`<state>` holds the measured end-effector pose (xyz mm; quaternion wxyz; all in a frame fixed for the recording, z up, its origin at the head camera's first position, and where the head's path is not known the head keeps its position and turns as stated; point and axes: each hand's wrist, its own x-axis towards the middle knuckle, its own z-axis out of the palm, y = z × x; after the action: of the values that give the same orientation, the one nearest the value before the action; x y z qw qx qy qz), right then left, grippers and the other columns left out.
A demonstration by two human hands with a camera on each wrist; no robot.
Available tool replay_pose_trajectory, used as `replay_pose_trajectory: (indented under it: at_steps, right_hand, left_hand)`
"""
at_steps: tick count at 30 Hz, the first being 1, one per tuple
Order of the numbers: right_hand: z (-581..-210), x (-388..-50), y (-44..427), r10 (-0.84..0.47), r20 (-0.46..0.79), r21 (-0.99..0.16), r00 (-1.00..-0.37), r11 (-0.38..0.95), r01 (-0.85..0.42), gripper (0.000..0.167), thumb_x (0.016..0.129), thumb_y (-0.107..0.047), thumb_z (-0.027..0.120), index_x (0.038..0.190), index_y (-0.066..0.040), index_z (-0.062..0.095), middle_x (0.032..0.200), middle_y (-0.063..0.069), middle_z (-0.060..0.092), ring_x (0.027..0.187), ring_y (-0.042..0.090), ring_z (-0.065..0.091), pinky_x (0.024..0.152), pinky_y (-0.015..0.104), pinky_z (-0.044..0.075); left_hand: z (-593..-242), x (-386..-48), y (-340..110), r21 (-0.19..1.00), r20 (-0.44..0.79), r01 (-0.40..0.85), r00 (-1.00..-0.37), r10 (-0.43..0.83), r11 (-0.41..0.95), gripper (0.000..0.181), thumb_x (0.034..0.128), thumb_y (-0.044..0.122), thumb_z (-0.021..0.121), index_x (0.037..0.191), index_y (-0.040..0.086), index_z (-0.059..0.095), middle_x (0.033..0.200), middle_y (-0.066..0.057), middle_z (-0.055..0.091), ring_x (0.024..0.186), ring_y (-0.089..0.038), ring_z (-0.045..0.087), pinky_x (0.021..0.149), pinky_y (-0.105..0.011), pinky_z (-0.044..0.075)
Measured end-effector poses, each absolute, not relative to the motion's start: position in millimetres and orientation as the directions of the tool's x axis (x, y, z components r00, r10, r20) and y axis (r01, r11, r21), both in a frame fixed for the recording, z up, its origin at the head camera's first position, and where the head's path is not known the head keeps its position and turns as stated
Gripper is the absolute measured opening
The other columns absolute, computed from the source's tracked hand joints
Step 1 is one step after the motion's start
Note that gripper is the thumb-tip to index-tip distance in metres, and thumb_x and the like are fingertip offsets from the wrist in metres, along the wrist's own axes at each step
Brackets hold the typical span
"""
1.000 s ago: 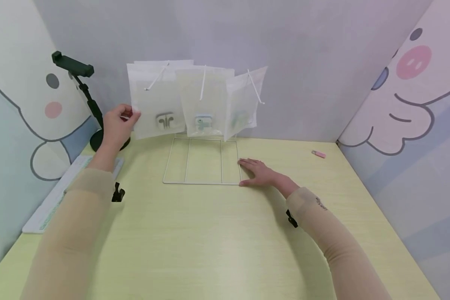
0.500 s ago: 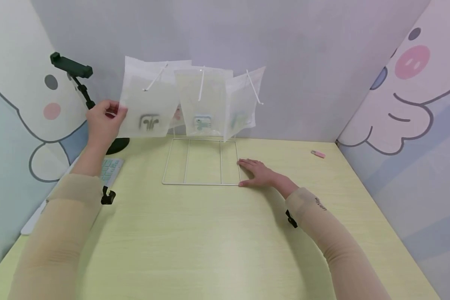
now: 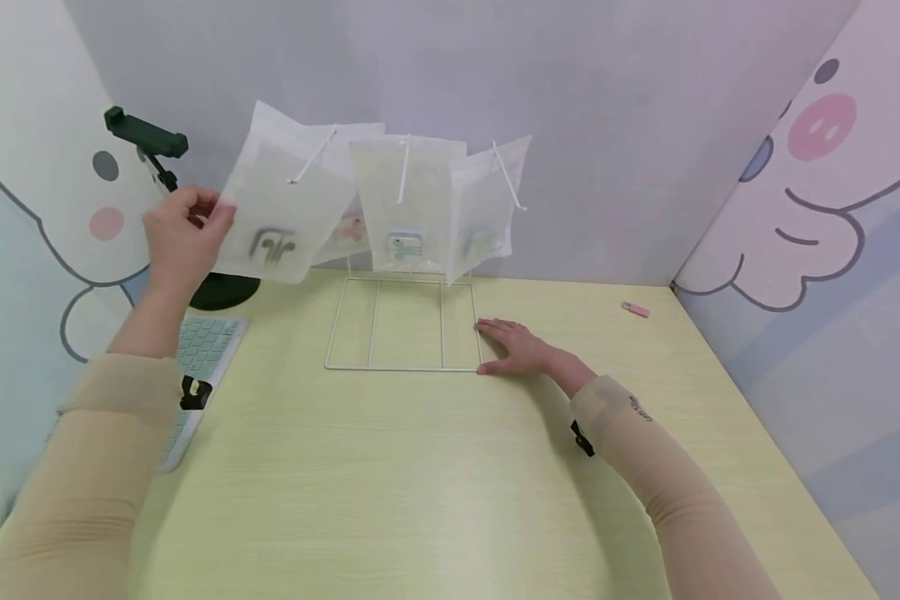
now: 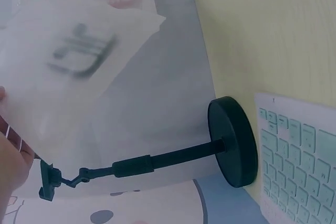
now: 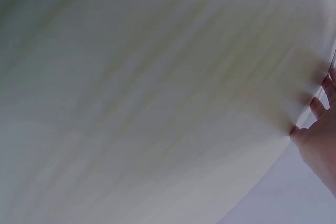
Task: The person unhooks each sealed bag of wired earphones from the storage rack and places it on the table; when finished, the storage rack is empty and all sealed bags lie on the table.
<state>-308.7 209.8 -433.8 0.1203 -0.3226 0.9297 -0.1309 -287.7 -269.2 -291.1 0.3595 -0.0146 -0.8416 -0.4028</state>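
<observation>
— Your left hand?
— Pinching the earphone bag by its edge; bag aslant on the left hook, likely from that pull
— Your right hand?
— Fingers extended, touching the wire base, likely steadying it

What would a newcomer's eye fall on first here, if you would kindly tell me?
Likely the translucent bag with a dark earphone shape, upper left, its edge pinched by the left hand. Next, the white wire rack at centre, the right hand at its base's right edge.

head looks forward-down; closer left wrist shares earphone bag.
</observation>
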Motion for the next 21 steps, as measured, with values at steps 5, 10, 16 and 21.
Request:
replay_pose_trajectory:
  at_steps: [5,10,16,21]
  right_hand:
    - [-433,-308,210,-0.631,-0.136,-0.319,-0.764,0.758,-0.569,0.088,0.084,-0.052,0.064,0.151,-0.012,0.023,0.156,0.012,0.021,0.143,0.034,0.017,0.114,0.054,0.012]
    - [-434,-309,210,-0.631,-0.139,-0.318,-0.763,0.758,-0.569,0.088,0.084,-0.052,0.064,0.151,-0.012,0.023,0.156,0.011,0.02,0.143,0.033,0.017,0.114,0.052,0.011]
    - [-435,-311,210,-0.634,-0.131,-0.312,-0.762,0.756,-0.575,0.089,0.084,-0.054,0.063,0.151,-0.012,0.022,0.156,0.01,0.021,0.143,0.033,0.017,0.114,0.052,0.012]
    - [-434,-312,209,-0.636,-0.126,-0.316,-0.762,0.753,-0.577,0.089,0.084,-0.053,0.064,0.151,-0.012,0.023,0.156,0.01,0.022,0.143,0.033,0.018,0.114,0.052,0.012]
  left_hand:
    - [-278,-281,-274,0.647,0.647,0.331,-0.715,-0.265,0.687,0.033,0.09,0.029,0.061,0.101,-0.001,0.066,0.079,0.028,0.049,0.073,0.007,0.046,0.067,-0.01,0.037]
    - [-264,-275,-278,0.68,0.601,0.266,-0.736,-0.312,0.683,0.033,0.0901,0.032,0.06,0.103,0.002,0.066,0.081,0.027,0.049,0.078,0.007,0.047,0.068,-0.008,0.038]
    - [-251,-266,-280,0.693,0.556,0.171,-0.746,-0.368,0.7,0.029,0.0891,0.037,0.059,0.103,0.014,0.069,0.083,0.029,0.048,0.08,0.011,0.046,0.072,-0.01,0.035]
    - [-245,-262,-280,0.634,0.626,0.22,-0.709,-0.325,0.742,0.035,0.0899,0.032,0.058,0.104,0.002,0.067,0.082,0.03,0.045,0.081,0.011,0.044,0.073,-0.008,0.037]
